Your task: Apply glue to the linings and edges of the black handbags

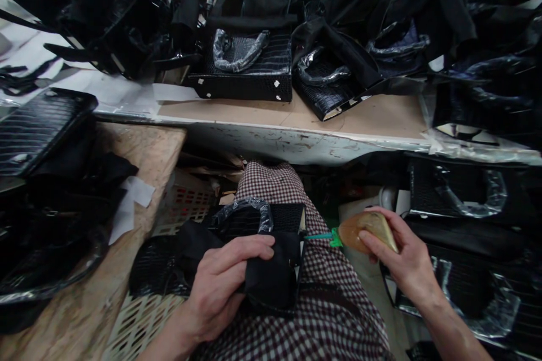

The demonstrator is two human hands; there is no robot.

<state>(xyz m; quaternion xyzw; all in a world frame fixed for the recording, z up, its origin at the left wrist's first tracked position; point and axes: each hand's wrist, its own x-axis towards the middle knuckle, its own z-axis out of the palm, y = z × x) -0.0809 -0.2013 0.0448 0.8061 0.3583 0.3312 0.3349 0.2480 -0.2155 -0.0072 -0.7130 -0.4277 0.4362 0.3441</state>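
Note:
On my lap rests a black crocodile-pattern handbag (292, 215), its handle (245, 203) wrapped in clear plastic. My left hand (224, 276) is closed on the bag's black fabric, with the thumb side partly hidden. In my right hand (392, 242) I grip a squeeze glue bottle (358, 231) holding amber liquid. It lies on its side, and its thin green nozzle (319, 236) points left, with the tip at the bag's right edge. Whether the tip touches the bag I cannot tell.
A bench (275, 113) in front carries several black handbags (249, 62). More bags (46, 130) lie on a wooden board (144, 146) at left, and others (457, 192) are stacked at right. A plastic basket (146, 316) stands beside my left leg.

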